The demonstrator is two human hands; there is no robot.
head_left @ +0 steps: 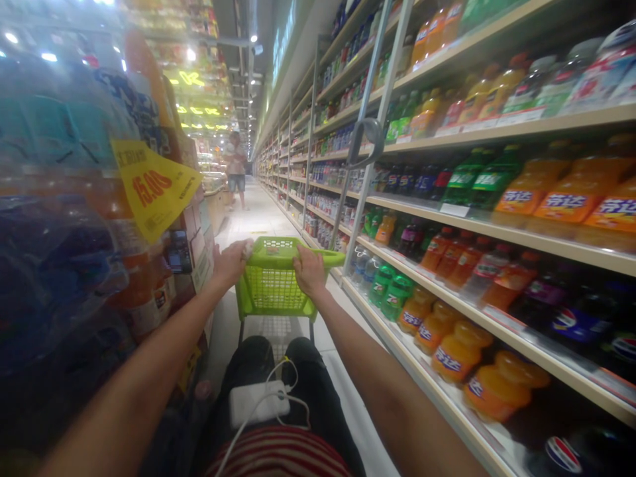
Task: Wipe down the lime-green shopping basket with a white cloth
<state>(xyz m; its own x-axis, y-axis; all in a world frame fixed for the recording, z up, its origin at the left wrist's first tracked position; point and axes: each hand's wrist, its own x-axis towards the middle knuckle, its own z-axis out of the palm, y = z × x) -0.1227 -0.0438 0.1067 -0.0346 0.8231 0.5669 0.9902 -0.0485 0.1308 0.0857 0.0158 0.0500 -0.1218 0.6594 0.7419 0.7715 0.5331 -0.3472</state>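
A lime-green shopping cart stands straight ahead of me in a store aisle. My left hand is wrapped round the left end of its handle bar. My right hand grips the same bar further right. Both arms reach forward from the bottom of the view. The cart's basket looks empty as far as I can see. A white power bank with a white cable rests at my waist above dark trousers.
Long shelves of orange, green and dark soda bottles line the right side. Shrink-wrapped drink packs with a yellow price sign crowd the left. The pale floor runs ahead to a person standing far down the aisle.
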